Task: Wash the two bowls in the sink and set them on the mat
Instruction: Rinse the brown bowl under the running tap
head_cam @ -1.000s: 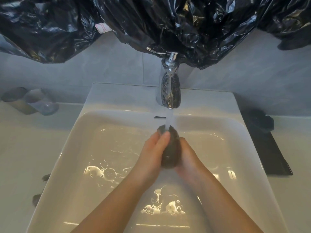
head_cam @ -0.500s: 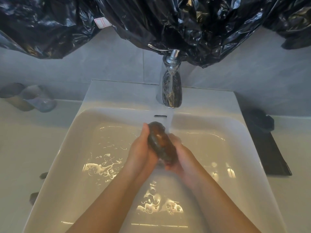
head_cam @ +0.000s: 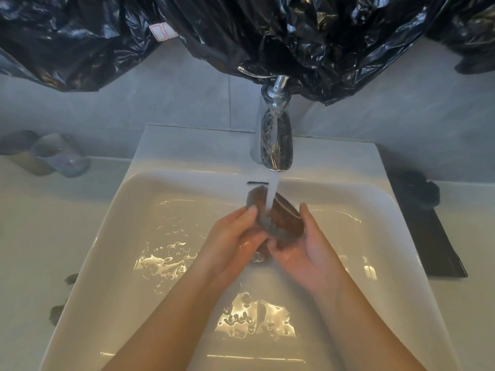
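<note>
Directly under the water (head_cam: 272, 194) running from the tap (head_cam: 276, 140), over the sink (head_cam: 187, 145), a dark bowl (head_cam: 281, 223) is held tilted. It is clasped from both sides: the grip of the left hand (head_cam: 235, 234) is pinched on its near rim, and that of the right hand (head_cam: 305, 247) is curled round its underside. A black mat (head_cam: 428, 236) is seen on the surface (head_cam: 468, 303) to the right.

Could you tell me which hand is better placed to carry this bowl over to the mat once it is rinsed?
Probably the right hand: it cups the bowl from below and is nearer the mat on the right.
</note>
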